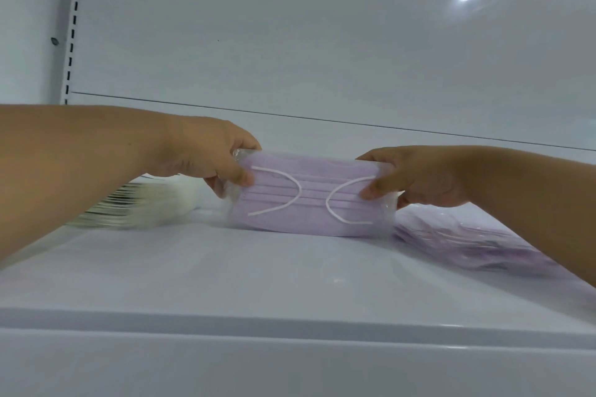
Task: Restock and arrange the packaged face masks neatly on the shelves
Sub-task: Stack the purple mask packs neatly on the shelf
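White metal shelving fills the head view: a glossy white shelf (290,271) with a raised front lip, a pale back panel (322,42) behind it, and a slotted upright (73,26) at the far left. Standing on its long edge near the middle of the shelf is a lilac pleated face mask pack in clear plastic wrap (309,196), white ear loops facing the camera. The left hand (213,161) pinches its left end, thumb in front and fingers behind; the right hand (416,176) pinches the right end the same way, so each grip is closed on the pack.

To the right, a loose flat pile of similar lilac packs (467,242) lies on the shelf, partly under the right forearm. To the left, a blurred stack of pale cream packs (135,206) sits behind the left wrist.

Risks, as I judge them: the upright pack has nothing to lean on (the wrap looks slippery), so it may topple forward on release. The right forearm could drag the lilac pile towards the lip, and the left wrist could nudge the cream stack askew.
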Tool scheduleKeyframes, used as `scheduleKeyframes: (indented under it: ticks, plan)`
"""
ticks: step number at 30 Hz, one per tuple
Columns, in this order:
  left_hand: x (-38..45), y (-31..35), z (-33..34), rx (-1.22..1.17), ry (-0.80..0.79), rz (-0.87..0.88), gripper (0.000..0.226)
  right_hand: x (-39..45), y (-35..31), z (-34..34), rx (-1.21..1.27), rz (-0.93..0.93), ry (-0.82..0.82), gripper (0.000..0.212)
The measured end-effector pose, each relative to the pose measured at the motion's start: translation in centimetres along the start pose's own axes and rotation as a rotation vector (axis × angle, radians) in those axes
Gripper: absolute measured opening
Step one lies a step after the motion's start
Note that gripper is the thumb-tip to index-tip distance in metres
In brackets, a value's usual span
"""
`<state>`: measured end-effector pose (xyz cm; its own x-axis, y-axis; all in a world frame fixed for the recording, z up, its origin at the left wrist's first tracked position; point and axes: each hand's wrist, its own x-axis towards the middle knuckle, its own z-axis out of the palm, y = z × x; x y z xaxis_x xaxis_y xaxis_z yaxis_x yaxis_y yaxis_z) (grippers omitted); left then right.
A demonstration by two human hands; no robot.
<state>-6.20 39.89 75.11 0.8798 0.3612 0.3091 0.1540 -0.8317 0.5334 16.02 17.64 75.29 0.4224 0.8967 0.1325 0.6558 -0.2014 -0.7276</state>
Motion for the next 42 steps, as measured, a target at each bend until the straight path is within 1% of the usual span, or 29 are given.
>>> scheduleKeyframes:
  ticks: [2, 3, 6, 9, 11, 12, 15, 17, 20, 22, 23, 26, 28, 29, 32, 34, 37, 42]
  plan:
    - [0.1, 0.1, 0.0, -0.019, 0.000, 0.005, 0.022, 0.0, -0.1, 0.3, 0.059, -0.025, -0.014, 0.041]
    - [0.2, 0.0, -0.1, -0.031, -0.003, 0.006, 0.024, 0.0, -0.2, 0.4, 0.071, -0.038, 0.001, 0.037]
    - [0.0, -0.2, -0.5, -0.078, 0.019, 0.003, 0.030, 0.1, -0.3, 0.4, 0.074, -0.060, 0.022, 0.035]
    - [-0.2, -0.3, -0.6, -0.126, 0.021, -0.009, 0.034, -0.1, -0.3, 0.1, 0.116, -0.050, -0.020, 0.016]
    - [-0.3, -0.3, -0.6, -0.158, 0.012, -0.017, 0.034, -0.2, -0.2, 0.0, 0.178, -0.050, -0.046, 0.008]
    - [-0.3, -0.3, -0.5, -0.169, 0.007, -0.018, 0.035, -0.2, -0.1, -0.1, 0.207, -0.061, -0.041, 0.010]
    - [-0.5, -0.4, -0.5, -0.170, 0.005, -0.027, 0.032, 0.3, 0.0, -0.1, 0.294, -0.096, 0.029, 0.027]
    - [-0.5, -0.5, -0.5, -0.148, 0.013, -0.037, 0.030, 0.3, 0.1, 0.2, 0.292, -0.074, 0.021, 0.033]
    - [-0.4, -0.5, -0.2, -0.111, 0.041, -0.046, 0.027, -0.4, 0.3, 0.5, 0.215, -0.015, -0.125, 0.028]
    - [-0.4, -0.5, -0.1, -0.109, 0.052, -0.059, 0.028, -0.7, 0.4, 0.2, 0.183, -0.002, -0.180, 0.030]
    - [-0.4, -0.5, -0.2, -0.119, 0.053, -0.070, 0.029, -0.6, 0.4, 0.1, 0.168, -0.006, -0.165, 0.029]
    - [-0.6, -0.7, -0.5, -0.164, 0.055, -0.106, 0.035, -0.2, 0.5, 0.0, 0.185, -0.041, -0.023, 0.024]
    - [-0.6, -0.9, -0.4, -0.131, 0.097, -0.109, 0.037, 0.1, 0.6, 0.1, 0.227, -0.065, 0.055, 0.013]
    - [-0.4, -0.9, -0.4, -0.094, 0.130, -0.103, 0.037, 0.2, 0.6, 0.1, 0.227, -0.071, 0.076, 0.010]
    - [-0.1, -0.8, -0.1, 0.006, 0.190, -0.083, 0.034, 0.1, 0.7, 0.1, 0.119, -0.047, 0.079, 0.015]
    - [-0.2, -0.9, -0.3, -0.004, 0.154, -0.086, 0.031, 0.0, 0.8, 0.1, 0.065, -0.015, 0.060, 0.019]
    - [-0.5, -0.9, -0.5, -0.078, 0.086, -0.096, 0.031, 0.0, 0.9, 0.1, 0.059, -0.008, 0.049, 0.018]
    - [-0.9, -0.8, -0.2, -0.147, 0.037, -0.127, 0.037, -0.1, 1.1, 0.6, 0.069, 0.015, -0.003, 0.015]
